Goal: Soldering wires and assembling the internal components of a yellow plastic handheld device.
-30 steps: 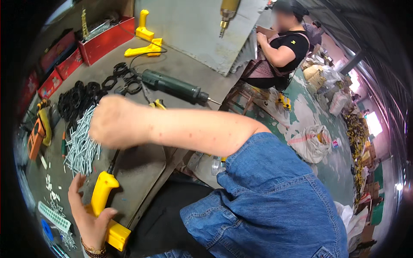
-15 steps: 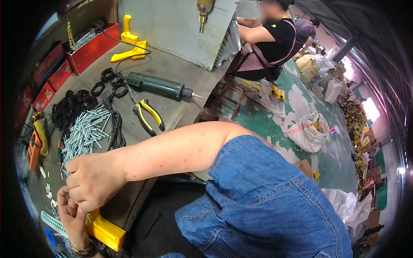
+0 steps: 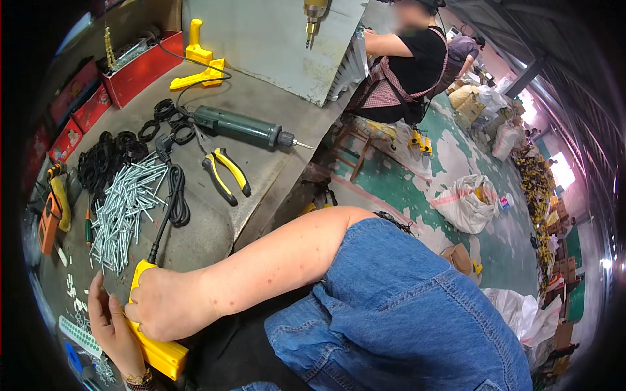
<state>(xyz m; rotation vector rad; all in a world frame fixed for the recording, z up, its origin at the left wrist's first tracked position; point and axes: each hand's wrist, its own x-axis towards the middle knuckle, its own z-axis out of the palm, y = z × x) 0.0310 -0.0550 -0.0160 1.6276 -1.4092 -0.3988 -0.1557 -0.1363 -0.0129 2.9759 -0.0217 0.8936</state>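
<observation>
Near the bench's front edge lies a yellow plastic housing (image 3: 164, 356), a black cord (image 3: 168, 225) running out of its upper end. My right hand (image 3: 173, 305) is closed with its fingers curled over the housing's middle; its fingertips are partly hidden. Beside the housing's left side, my left hand (image 3: 116, 326) is open, fingers stretched upward and thumb apart, with nothing visible in it. A heap of long silvery screws (image 3: 125, 212) lies just beyond both hands.
Yellow-handled pliers (image 3: 225, 177) and a green electric screwdriver (image 3: 238, 126) lie on the bench, near black rings (image 3: 111, 159). Red bins (image 3: 140, 73) and yellow housing parts (image 3: 202, 68) stand behind. A power driver (image 3: 312, 23) hangs above. A co-worker (image 3: 417, 72) sits at the right.
My right hand has moved right and down from beside the screws onto the yellow housing. My left hand's fingers have straightened and come apart from the right hand. The cord's end at the housing is now uncovered.
</observation>
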